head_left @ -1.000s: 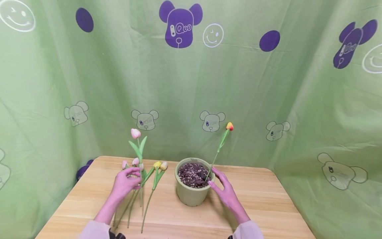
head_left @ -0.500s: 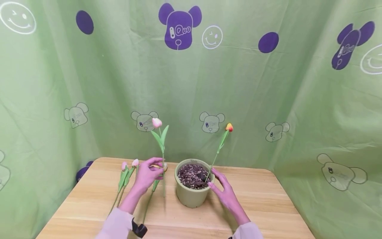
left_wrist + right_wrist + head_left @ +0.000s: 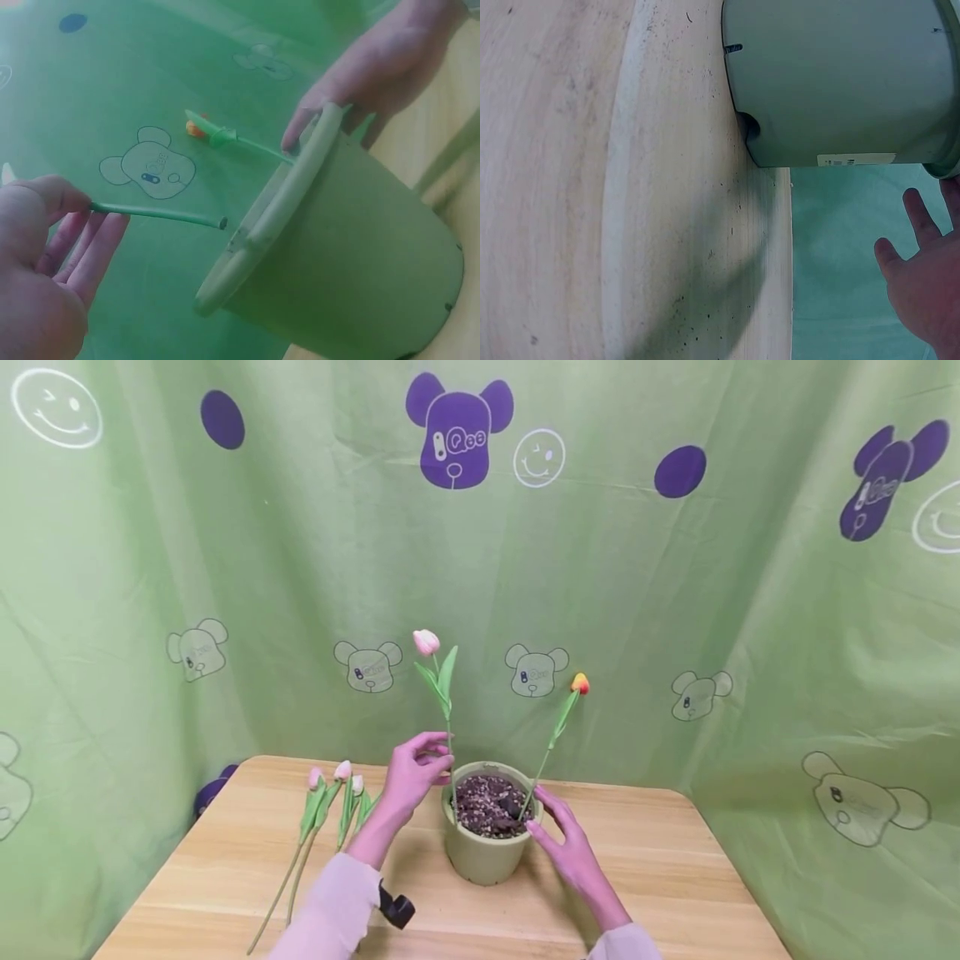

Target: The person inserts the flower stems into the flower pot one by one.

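Note:
My left hand (image 3: 411, 774) pinches the green stem of a pink tulip (image 3: 426, 642) between thumb and fingers, holding it upright over the left side of the pot. In the left wrist view the cut lower end of its stem (image 3: 222, 223) shows close to the rim. The round green flower pot (image 3: 483, 858) is filled with dark soil (image 3: 483, 803). A red-and-yellow tulip (image 3: 580, 683) stands in that soil, leaning right. At the pot's right side, my right hand (image 3: 567, 843) touches the rim with thumb and fingertips; its other fingers extend loosely in the right wrist view.
Several more tulips (image 3: 315, 810) lie on the wooden table (image 3: 652, 860) left of the pot, partly hidden behind my left arm. A green curtain (image 3: 480, 568) with printed bear figures hangs behind the table and along both sides.
My left hand has carried the pink tulip from above the lying tulips rightward to the pot's left rim. The right hand stays at the pot, and the red-and-yellow tulip keeps its lean.

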The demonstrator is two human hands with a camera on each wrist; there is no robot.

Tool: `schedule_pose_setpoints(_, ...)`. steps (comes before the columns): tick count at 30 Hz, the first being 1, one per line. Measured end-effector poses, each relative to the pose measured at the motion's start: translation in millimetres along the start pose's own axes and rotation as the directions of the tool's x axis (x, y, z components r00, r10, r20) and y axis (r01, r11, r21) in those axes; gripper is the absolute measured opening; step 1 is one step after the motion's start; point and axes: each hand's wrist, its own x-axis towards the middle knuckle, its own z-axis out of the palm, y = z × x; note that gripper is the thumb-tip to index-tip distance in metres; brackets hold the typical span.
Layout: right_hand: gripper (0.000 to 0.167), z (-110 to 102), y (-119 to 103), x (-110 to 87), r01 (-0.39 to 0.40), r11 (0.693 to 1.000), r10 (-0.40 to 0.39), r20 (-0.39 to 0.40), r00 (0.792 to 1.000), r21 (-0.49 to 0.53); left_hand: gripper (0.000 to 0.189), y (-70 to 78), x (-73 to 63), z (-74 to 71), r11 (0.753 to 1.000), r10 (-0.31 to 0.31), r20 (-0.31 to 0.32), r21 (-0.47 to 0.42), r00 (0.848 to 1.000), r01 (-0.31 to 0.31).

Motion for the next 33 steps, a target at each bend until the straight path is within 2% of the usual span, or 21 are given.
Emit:
schedule_pose_setpoints(4, 0.062, 0.4, 0.0, 0.1, 0.0, 1.0, 0.0, 0.0, 1.0, 0.001, 0.041, -2.9, 7.5, 10.5, 0.999, -0.003, -0.008, -0.033, 1.0, 0.003)
schedule_pose_setpoints(13, 0.062, 1.0, 3.1, 1.7, 0.013, 1.0, -0.013, 0.001, 1.0, -0.007, 0.04, -6.2, 18.7, 36.3, 0.999, 0.02, 0.003, -0.047, 1.0, -0.019)
schedule_pose_setpoints(21, 0.061, 2.0, 5.2, 2.1, 0.019, 1.0, -0.019, -0.004, 1.0, -0.002, 0.036, -18.6, 25.1, 60.9, 0.995, 0.096, 0.04, 0.012, 0.995, -0.097)
schedule_pose_setpoints(33, 0.061, 1.6, 5.6, 2.8, 0.028, 1.0, -0.028, -0.003, 1.0, 0.004, 0.035, -29.3, 34.6, 78.2, 0.992, 0.099, 0.061, 0.073, 0.993, -0.103)
